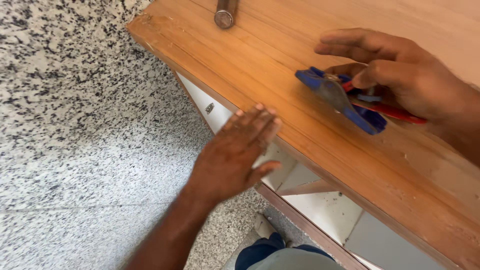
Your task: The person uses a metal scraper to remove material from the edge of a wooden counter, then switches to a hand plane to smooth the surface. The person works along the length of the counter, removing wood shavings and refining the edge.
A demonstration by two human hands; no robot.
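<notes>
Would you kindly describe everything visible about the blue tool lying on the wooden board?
The blue tool looks like a small hand plane: a blue body, seemingly plastic, with a grey metal plate across its top and red parts at the rear. It lies flat and diagonal on the wooden board, near the front edge. The right hand grips its rear end, thumb pressed on top, fingers partly hiding it. The left hand does not touch it.
</notes>
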